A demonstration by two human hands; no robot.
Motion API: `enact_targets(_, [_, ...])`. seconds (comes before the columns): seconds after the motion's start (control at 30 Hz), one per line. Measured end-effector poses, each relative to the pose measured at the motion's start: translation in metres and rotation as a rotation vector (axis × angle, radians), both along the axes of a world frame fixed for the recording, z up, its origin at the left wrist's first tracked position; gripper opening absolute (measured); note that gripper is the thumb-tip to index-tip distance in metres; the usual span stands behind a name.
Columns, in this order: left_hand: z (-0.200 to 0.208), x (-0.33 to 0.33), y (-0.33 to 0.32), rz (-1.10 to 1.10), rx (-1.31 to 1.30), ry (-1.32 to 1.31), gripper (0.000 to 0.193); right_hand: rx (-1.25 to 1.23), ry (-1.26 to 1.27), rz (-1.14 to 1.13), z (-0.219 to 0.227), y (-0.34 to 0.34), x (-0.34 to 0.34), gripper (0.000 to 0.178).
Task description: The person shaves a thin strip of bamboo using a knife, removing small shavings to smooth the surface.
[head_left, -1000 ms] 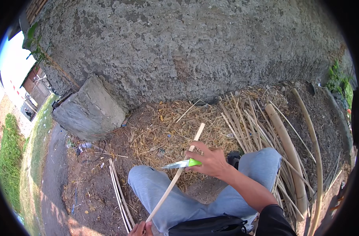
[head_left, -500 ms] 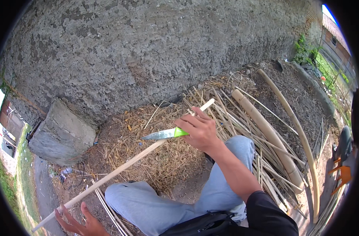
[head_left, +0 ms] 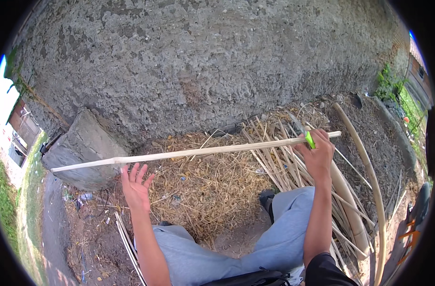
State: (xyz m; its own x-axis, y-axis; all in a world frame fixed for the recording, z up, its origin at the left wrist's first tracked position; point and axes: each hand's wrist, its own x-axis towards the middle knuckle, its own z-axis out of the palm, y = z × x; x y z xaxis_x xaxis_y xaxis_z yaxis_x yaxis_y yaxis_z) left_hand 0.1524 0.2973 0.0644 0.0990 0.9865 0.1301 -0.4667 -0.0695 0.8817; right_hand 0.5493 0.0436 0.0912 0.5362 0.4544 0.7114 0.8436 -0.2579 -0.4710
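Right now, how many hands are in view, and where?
2: the left hand, open just below the left part of the pale strip, contact unclear; and the right hand, gripping a green-handled knife and the strip near its right end. No others show.

the right hand (head_left: 318, 153) grips a pale strip (head_left: 203, 151) (and a green-handled knife (head_left: 310, 139)).

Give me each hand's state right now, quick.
Left hand: open, just below the bamboo strip; can't tell if touching.
Right hand: closed, holding the green-handled knife and the strip near its right end.
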Motion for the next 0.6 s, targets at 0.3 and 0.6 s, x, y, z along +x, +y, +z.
enact_targets(0.3, [-0.016, -0.011, -0.004, -0.034, -0.151, -0.146, 0.044, -0.202, 0.172, -0.020, -0.022, -0.011, 0.031, 0.024])
enact_targets(0.6, [-0.025, -0.006, -0.015, 0.055, -0.174, 0.090, 0.054, -0.223, 0.305, -0.157, -0.037, -0.009, 0.029, 0.030])
